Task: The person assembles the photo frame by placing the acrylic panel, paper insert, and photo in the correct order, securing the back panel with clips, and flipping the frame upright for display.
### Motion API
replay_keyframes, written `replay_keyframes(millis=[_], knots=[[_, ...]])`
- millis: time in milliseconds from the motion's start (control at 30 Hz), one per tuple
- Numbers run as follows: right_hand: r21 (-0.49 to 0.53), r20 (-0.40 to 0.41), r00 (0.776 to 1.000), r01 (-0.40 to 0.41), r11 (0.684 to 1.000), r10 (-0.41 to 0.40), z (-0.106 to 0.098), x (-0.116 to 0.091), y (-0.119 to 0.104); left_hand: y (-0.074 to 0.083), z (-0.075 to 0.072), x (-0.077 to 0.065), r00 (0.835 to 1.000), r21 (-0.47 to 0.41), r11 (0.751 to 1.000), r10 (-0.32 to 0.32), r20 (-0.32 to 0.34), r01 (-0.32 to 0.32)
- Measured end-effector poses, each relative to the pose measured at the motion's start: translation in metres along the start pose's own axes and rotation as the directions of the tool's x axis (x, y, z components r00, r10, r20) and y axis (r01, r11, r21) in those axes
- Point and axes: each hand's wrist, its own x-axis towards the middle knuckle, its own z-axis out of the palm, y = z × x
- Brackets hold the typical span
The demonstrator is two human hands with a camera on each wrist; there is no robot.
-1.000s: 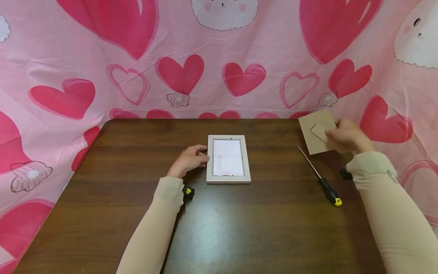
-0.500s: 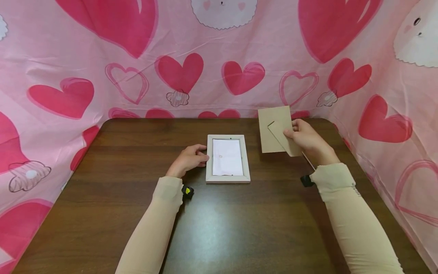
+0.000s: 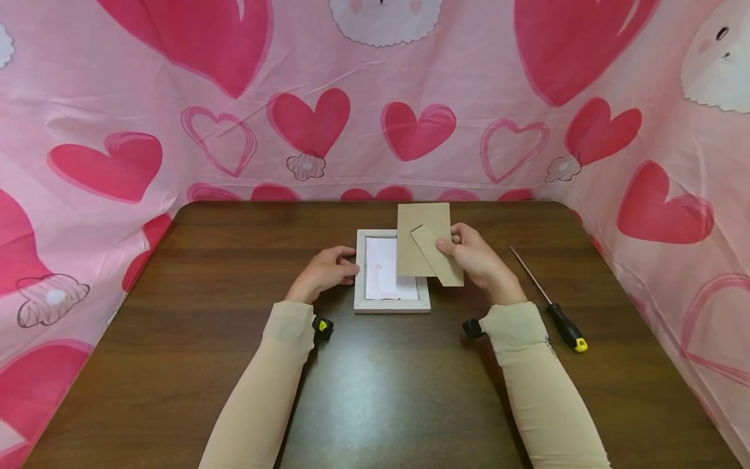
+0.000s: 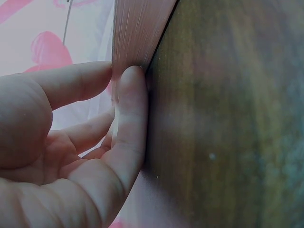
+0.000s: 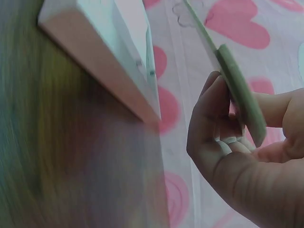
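Observation:
A white picture frame (image 3: pixel 391 306) lies face down on the table, its opening filled by a white sheet (image 3: pixel 383 270). My left hand (image 3: pixel 322 268) rests at the frame's left side; in the left wrist view its fingertips touch the frame's side wall (image 4: pixel 137 33). Between thumb and fingers, my right hand (image 3: pixel 483 264) pinches a brown backing board (image 3: pixel 413 257) with an easel stand leg (image 3: pixel 432 251) on it. The board is raised and tilted, overlapping the frame's upper right part in the head view. Seen edge-on in the right wrist view, the board (image 5: pixel 240 95) stands apart from the frame (image 5: pixel 95 57).
A screwdriver (image 3: pixel 547 301) with a black and yellow handle lies to the right of my right hand. The dark wooden table (image 3: pixel 363 391) is bordered by pink heart-print cloth (image 3: pixel 357 156) at the back and sides.
My right hand has carried the backing board left from the table's right side to over the frame, past the screwdriver. The left hand and the frame have stayed in place.

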Motion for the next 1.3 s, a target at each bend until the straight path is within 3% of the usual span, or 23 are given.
replay_keyframes(millis=[433, 833, 1300], knots=[[0.098, 0.048, 0.999, -0.024, 0.995, 0.019, 0.04, 0.004, 0.007, 0.0, 0.0, 0.002, 1.0, 0.024, 1.0, 0.016, 0.004, -0.016], [0.041, 0.051, 0.998, -0.041, 0.998, 0.039, 0.058, 0.005, 0.01, 0.001, -0.003, 0.002, 1.0, 0.014, 1.0, 0.016, 0.004, -0.016], [-0.038, 0.029, 0.998, -0.048, 0.998, 0.049, 0.063, 0.006, 0.01, 0.002, -0.003, 0.001, 1.0, 0.001, 1.0, 0.015, 0.004, -0.015]])
